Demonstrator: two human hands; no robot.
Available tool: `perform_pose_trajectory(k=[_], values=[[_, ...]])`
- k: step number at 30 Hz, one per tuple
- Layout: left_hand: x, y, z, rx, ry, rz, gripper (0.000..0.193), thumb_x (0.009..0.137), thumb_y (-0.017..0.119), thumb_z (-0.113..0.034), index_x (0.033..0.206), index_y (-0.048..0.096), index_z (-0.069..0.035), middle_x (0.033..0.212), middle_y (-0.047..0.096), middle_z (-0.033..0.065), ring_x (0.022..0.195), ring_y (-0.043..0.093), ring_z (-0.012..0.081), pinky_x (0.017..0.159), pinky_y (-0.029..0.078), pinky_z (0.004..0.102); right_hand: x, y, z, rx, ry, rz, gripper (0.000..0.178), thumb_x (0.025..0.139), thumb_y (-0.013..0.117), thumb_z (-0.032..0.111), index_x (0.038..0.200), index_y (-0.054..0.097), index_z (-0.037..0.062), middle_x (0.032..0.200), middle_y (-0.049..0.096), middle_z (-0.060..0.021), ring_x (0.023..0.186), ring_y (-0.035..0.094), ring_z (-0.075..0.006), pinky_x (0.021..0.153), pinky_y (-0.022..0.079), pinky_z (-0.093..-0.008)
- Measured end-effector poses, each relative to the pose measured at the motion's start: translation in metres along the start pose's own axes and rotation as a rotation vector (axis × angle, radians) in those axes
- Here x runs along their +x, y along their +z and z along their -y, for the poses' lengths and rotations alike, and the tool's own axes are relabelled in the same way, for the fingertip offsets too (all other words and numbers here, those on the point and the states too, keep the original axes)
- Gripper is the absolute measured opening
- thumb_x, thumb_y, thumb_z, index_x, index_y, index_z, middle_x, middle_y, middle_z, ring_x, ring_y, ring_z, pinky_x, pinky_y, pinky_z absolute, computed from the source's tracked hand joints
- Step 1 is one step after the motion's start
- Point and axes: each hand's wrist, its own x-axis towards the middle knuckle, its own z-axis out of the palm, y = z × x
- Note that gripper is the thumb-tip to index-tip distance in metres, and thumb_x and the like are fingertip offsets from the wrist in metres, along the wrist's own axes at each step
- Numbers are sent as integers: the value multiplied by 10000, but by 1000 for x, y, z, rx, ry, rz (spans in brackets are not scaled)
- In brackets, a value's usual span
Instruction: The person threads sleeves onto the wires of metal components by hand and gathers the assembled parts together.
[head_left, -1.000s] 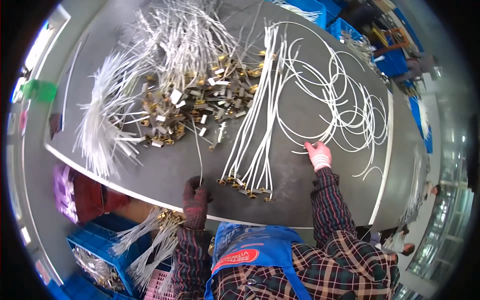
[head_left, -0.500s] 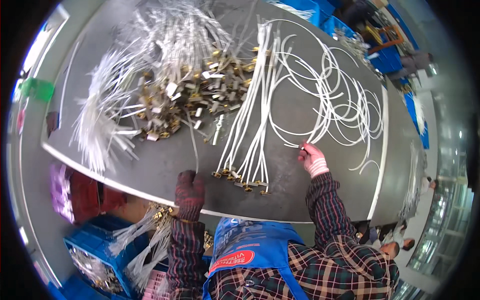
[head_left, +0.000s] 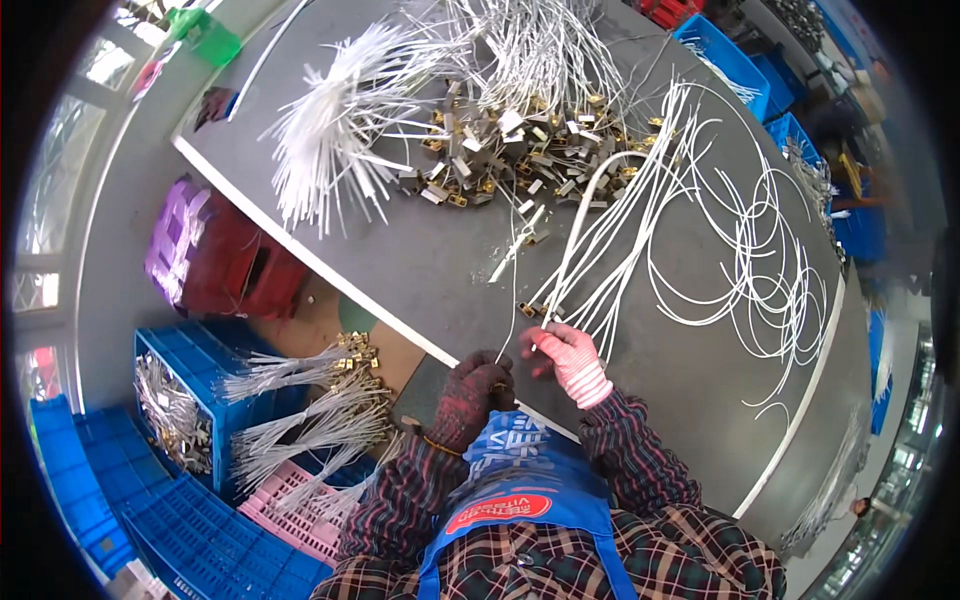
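Note:
My left hand (head_left: 474, 398), in a dark red-and-black glove, is closed at the table's front edge. A thin pale wire (head_left: 515, 290) runs from its fingers up toward the pile of metal-ended connectors (head_left: 520, 150). Beside it, my right hand (head_left: 568, 362), in a pink-and-white glove, pinches the end of a white tube (head_left: 573, 245) that arches up and away. Under and behind the right hand lies a bundle of straight white tubes (head_left: 625, 235), with some brass-coloured ends (head_left: 532, 311) showing to its left; other ends are hidden by the hand.
Loose curled white tubes (head_left: 745, 250) spread over the right of the grey table (head_left: 700, 400). A fan of white strands (head_left: 335, 130) lies at the left. Below the left edge stand a blue crate (head_left: 225, 400), wire bundles (head_left: 310, 430), a pink basket (head_left: 290, 510) and red crates (head_left: 235, 265).
My right hand has moved left, close to my left hand, bringing the white tube's end with it. The left hand stays closed near the table edge. The whole view has shifted and turned.

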Motion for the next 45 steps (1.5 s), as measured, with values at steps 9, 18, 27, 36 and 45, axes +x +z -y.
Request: perform_pose_trajectory(k=[9,18,27,36,45], values=[[-35,-33,43,170,-5,-160,297,837,583,-272,908,557,15,723,574,88,563,544,164,489,479,300,4,40,-50,665,73,218,254,891,567,193,1036,555,-15,1029,603,-151,902,613,-265,644,546,-375],[-163,-199,144,449,-246,-46,309,855,514,-275,619,530,-76,557,481,35,488,451,154,460,372,298,50,52,-61,519,-67,52,261,845,620,159,1015,564,-31,876,603,-146,793,627,-322,596,553,-428],[-251,-350,294,108,-368,362,237,746,626,-271,757,647,-35,656,601,125,562,547,231,517,414,374,58,44,17,230,-294,-4,283,872,599,190,1063,554,-13,920,616,-146,758,635,-272,523,533,-361],[-251,-327,263,136,-543,80,210,758,648,-306,791,674,-100,604,553,26,478,451,142,446,332,296,54,23,58,177,-370,-188,275,879,598,208,1052,553,0,903,623,-133,723,647,-248,489,528,-315],[-267,-323,259,157,-698,-208,189,769,667,-336,821,697,-157,558,510,-62,403,366,64,384,259,227,42,14,47,178,-351,-202,302,871,611,238,1066,546,16,866,612,-133,683,641,-252,474,524,-316]])
